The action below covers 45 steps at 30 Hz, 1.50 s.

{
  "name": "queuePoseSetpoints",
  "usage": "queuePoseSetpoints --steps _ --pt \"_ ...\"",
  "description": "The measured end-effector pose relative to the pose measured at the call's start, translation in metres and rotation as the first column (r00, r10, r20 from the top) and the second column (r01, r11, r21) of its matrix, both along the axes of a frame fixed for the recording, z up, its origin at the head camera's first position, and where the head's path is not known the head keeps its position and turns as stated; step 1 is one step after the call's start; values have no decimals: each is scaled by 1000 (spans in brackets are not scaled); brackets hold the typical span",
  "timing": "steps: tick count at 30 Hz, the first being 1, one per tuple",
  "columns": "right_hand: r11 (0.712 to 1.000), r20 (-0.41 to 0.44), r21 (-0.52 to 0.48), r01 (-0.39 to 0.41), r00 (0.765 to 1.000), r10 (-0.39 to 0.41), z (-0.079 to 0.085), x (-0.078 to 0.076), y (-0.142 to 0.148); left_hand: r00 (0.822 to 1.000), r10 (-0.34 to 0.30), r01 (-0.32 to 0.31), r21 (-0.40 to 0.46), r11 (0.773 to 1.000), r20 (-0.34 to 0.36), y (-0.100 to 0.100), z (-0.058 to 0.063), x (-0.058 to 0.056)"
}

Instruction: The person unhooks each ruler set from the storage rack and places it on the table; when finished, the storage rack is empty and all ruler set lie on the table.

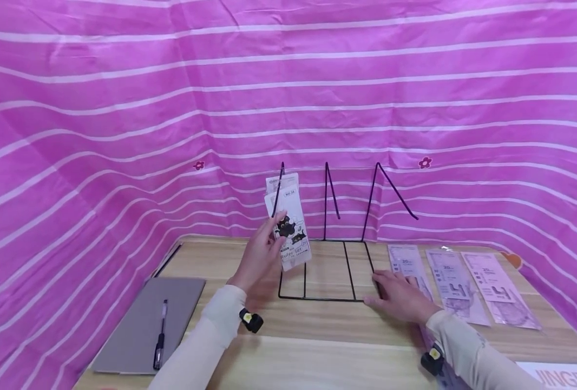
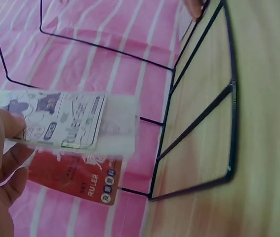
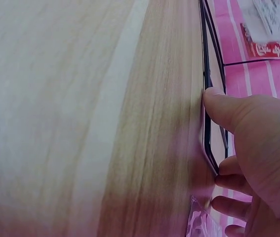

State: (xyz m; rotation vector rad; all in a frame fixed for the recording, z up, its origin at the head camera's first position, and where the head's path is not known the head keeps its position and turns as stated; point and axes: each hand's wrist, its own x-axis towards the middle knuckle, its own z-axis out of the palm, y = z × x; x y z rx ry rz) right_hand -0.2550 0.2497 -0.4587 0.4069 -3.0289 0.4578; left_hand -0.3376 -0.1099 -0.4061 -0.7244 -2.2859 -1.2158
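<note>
A black wire display rack [image 1: 317,298] stands on the wooden table, with three upright hooks at its back. At the left hook, my left hand [image 1: 261,252] pinches a white ruler set packet [image 1: 295,222] printed with dark cartoon figures, thumb in front and fingers behind. Behind that packet, a red ruler set packet [image 2: 80,182] shows in the left wrist view. My right hand [image 1: 402,295] grips the front right corner of the rack's base, its thumb [image 3: 219,101] on the front bar and its fingers around the side. The middle and right hooks carry nothing.
Clear ruler packets [image 1: 449,276] lie in a row at the right, one partly under my right arm. A grey folder [image 1: 137,319] with a black pen [image 1: 159,338] on it lies at the left. A printed white sheet [image 1: 561,374] sits front right; a pink striped cloth [image 1: 288,108] surrounds the table.
</note>
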Motion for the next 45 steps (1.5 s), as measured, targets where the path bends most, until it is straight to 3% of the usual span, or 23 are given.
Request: queuePoseSetpoints --steps 6,13,20,25,27,29,32,35,38,40,45 --pt "1000 11 -7 14 1000 -14 0 1 3 995 -87 87 12 996 46 -12 3 30" --pt "1000 12 -18 5 1000 -4 -3 -2 1 977 -158 148 78 986 141 -26 7 75" --pt "1000 3 -19 13 1000 -13 -7 -4 3 971 -183 172 77 982 157 -37 8 115" --pt "1000 -4 -23 9 1000 -10 -5 -3 3 949 -268 253 107 961 168 -33 8 140" --pt "999 3 -28 17 1000 -17 -4 -2 3 927 -319 304 105 947 195 -28 6 149" --pt "999 12 -27 26 1000 -26 -3 -1 1 885 -374 357 112 927 278 -21 1 157" --pt "999 24 -32 40 999 -40 -2 -2 1 795 -428 411 136 901 430 -9 -8 164" --pt "998 30 -40 39 999 -38 -1 -3 1 687 -463 431 199 880 561 3 -20 166" --pt "999 34 -41 27 999 -26 -1 -2 1 626 -471 429 231 873 621 10 -30 165" --pt "999 36 -40 23 999 -22 -2 -2 1 606 -461 429 221 876 649 13 -36 164" --pt "999 24 -29 43 999 -42 -5 -3 3 621 -345 434 58 899 704 17 -44 159"
